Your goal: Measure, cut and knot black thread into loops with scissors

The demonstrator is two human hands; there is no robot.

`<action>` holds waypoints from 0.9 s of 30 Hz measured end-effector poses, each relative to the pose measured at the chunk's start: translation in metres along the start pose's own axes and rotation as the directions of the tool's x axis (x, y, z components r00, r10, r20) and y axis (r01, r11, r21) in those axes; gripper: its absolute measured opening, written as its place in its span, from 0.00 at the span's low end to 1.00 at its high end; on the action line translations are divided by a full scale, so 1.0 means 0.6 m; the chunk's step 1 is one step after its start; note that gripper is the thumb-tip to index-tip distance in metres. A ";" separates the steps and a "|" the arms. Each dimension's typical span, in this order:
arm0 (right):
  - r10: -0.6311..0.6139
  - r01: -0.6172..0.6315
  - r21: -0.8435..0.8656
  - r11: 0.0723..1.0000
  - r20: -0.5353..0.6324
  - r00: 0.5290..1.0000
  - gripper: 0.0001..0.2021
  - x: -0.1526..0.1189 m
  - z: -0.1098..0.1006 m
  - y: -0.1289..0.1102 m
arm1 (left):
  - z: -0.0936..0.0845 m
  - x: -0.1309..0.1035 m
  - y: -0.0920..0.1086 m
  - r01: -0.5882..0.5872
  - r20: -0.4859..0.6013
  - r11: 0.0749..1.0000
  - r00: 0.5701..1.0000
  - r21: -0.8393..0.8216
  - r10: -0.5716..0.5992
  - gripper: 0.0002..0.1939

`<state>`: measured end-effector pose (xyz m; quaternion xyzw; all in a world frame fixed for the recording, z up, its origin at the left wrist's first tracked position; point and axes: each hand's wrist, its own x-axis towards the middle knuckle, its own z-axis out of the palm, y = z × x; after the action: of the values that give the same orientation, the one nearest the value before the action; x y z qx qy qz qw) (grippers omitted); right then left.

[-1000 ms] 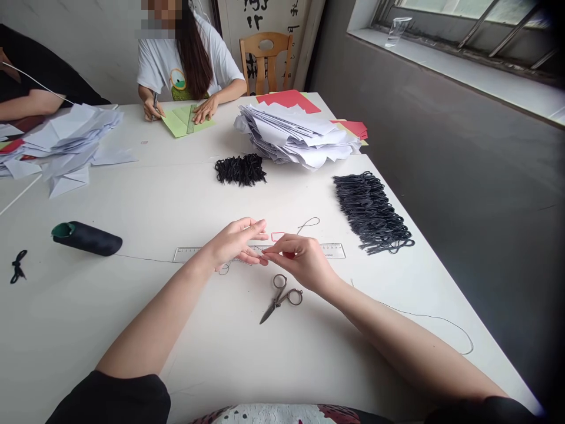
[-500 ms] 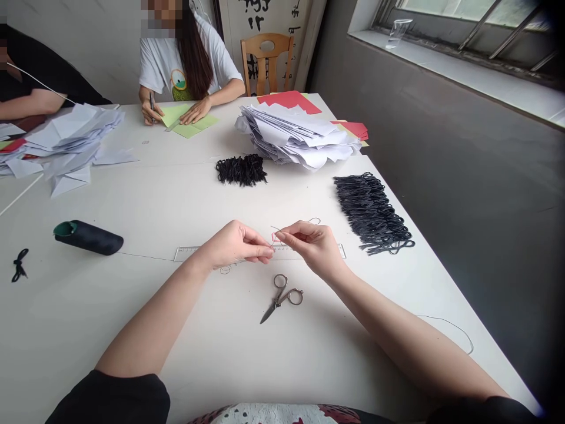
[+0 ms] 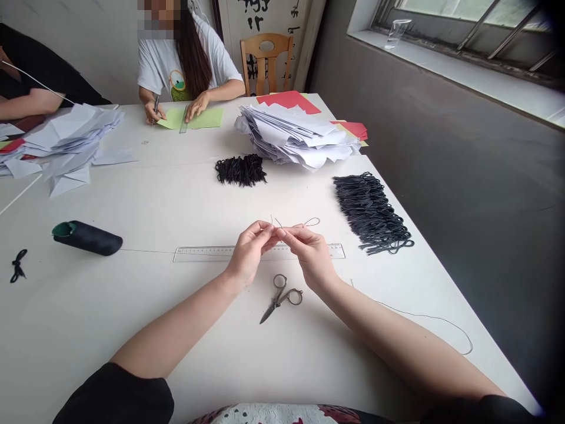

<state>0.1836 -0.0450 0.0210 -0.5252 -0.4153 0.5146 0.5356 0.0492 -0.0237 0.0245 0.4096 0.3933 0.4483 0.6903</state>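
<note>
Thin dark thread [image 3: 312, 221] is pinched between my two hands, with a loop sticking out to the right and short ends standing up at the fingertips. My left hand [image 3: 252, 250] and my right hand [image 3: 309, 250] are both closed, their fingertips nearly touching above a clear ruler [image 3: 203, 253]. Just below the hands lies a pair of small metal scissors [image 3: 280, 299], its handles spread. From a dark thread spool [image 3: 90, 237] on its side at the left, a strand runs to the ruler. Another length of thread [image 3: 445, 321] curves beside my right forearm.
Bundled black looped cords [image 3: 371, 212] lie at the right, and a smaller bundle [image 3: 241, 170] lies farther back. A paper stack [image 3: 300, 135] stands behind. Across the table a person [image 3: 189, 76] holds a pen and a ruler over green paper [image 3: 207, 118]. More papers [image 3: 75, 141] cover the far left.
My left hand has moved right and up to meet my right hand, both now pinching the thread. The person opposite has shifted the green paper and ruler.
</note>
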 end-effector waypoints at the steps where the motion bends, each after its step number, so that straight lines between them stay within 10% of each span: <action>1: -0.003 0.003 -0.005 1.000 -0.005 1.000 0.11 -0.001 0.002 0.002 | 0.002 -0.002 -0.002 0.000 0.004 1.000 1.000 -0.013 0.000 0.13; 27: -0.068 0.068 -0.001 0.998 0.018 0.998 0.14 0.010 -0.012 -0.001 | -0.011 -0.001 0.010 -0.204 0.101 0.892 0.979 0.403 0.178 0.12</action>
<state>0.1913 -0.0402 0.0202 -0.5067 -0.4382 0.5003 0.5486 0.0411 -0.0213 0.0281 0.5959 0.4153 0.4082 0.5530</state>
